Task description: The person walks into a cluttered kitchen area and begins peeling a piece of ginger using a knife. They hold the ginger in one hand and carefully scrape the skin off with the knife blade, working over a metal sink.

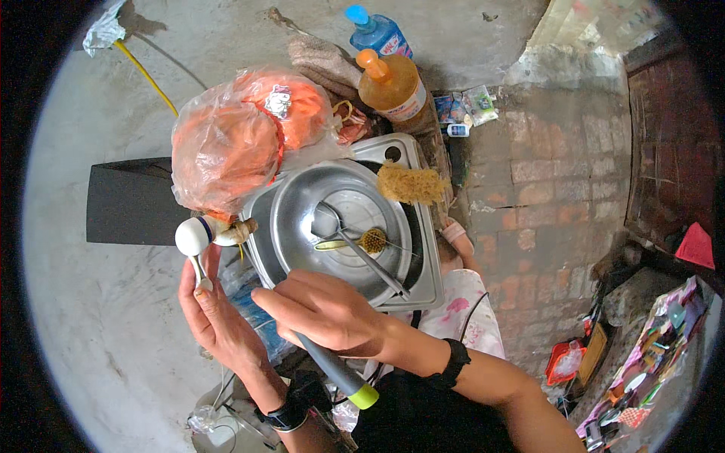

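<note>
My left hand (218,317) is at the white tap (192,236), its thumb and fingers around the slim lever (199,270). My right hand (325,311) is closed around a grey handle with a lime-green end (340,369); whatever is at its other end is hidden by my hand. Just beyond my right hand, a stainless steel basin (286,226) rests in the metal sink (433,266). Inside the basin lie a metal ladle (371,261) and a round-headed pot brush (372,240) with a yellow-green handle. The ladle's handle crosses the basin's near rim.
Orange plastic bags (226,141) bulge against the sink's far left. A natural fibre scrubber (412,184) sits on its right rim. Orange (391,90) and blue (380,33) pump bottles stand behind. A cluttered shelf (640,374) runs along the lower right, beside brick flooring (538,170).
</note>
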`<state>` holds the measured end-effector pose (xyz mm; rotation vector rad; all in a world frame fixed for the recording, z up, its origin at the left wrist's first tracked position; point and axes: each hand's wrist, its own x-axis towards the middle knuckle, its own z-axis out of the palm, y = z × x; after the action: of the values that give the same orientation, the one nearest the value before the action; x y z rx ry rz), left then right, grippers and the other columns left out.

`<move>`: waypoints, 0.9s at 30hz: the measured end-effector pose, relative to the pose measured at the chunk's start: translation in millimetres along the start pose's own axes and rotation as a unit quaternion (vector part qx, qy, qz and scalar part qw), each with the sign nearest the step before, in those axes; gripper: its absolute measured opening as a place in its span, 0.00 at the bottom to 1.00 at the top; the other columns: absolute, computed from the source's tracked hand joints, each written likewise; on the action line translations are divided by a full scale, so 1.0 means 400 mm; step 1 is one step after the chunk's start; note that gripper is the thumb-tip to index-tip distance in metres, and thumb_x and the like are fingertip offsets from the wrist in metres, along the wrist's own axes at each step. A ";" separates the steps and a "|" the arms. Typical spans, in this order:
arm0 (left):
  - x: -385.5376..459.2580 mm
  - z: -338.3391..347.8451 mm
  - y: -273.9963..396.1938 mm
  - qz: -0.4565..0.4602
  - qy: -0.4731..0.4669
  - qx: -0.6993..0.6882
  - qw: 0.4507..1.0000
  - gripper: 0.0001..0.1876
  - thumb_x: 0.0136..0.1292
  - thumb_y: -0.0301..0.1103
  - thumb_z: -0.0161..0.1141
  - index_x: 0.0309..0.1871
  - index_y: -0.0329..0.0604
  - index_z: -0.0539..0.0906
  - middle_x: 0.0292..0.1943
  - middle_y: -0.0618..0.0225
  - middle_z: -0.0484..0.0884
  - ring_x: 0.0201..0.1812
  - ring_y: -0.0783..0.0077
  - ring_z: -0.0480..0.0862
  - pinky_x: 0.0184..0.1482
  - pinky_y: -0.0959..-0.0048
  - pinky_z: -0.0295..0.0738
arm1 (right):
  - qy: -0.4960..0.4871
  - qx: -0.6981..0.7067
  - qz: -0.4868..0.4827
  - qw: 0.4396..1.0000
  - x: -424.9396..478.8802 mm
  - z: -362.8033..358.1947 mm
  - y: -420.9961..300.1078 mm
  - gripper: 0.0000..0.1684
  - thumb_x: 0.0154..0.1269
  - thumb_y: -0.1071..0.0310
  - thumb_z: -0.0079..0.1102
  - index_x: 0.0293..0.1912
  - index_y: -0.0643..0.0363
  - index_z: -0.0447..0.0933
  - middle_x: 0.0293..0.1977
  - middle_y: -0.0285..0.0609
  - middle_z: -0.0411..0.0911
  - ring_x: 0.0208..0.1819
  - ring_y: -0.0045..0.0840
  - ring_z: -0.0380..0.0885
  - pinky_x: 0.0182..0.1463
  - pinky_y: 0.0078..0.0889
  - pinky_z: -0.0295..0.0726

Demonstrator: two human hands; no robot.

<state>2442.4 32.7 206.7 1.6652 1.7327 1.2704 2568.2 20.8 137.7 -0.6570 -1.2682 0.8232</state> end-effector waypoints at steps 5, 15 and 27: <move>-0.001 0.002 0.006 -0.013 0.006 0.006 1.000 0.23 0.74 0.41 0.43 0.62 0.31 0.67 0.58 0.45 0.73 0.61 0.53 0.73 0.67 0.56 0.58 | -0.012 -0.029 0.002 1.000 -0.003 0.031 0.016 0.27 0.44 0.76 0.63 0.48 0.69 0.71 0.27 0.41 0.70 0.26 0.32 0.71 0.28 0.33 0.70; 0.001 0.000 0.012 0.010 -0.018 0.023 1.000 0.23 0.74 0.42 0.44 0.62 0.31 0.67 0.57 0.44 0.75 0.61 0.57 0.74 0.66 0.60 0.60 | -0.051 -0.103 -0.003 0.993 0.011 -0.009 -0.001 0.22 0.51 0.71 0.58 0.48 0.64 0.73 0.25 0.37 0.66 0.27 0.29 0.70 0.28 0.31 0.69; 0.007 0.005 0.011 0.010 -0.018 0.014 1.000 0.22 0.74 0.40 0.44 0.61 0.31 0.68 0.55 0.48 0.77 0.59 0.61 0.75 0.65 0.62 0.61 | -0.159 -0.178 -0.036 0.970 0.067 -0.072 -0.015 0.17 0.52 0.68 0.55 0.43 0.63 0.74 0.23 0.36 0.66 0.27 0.27 0.70 0.28 0.28 0.71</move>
<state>2445.8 35.2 210.2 1.7145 1.7241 1.2226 2599.9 40.0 151.9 -0.7793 -1.7471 0.6619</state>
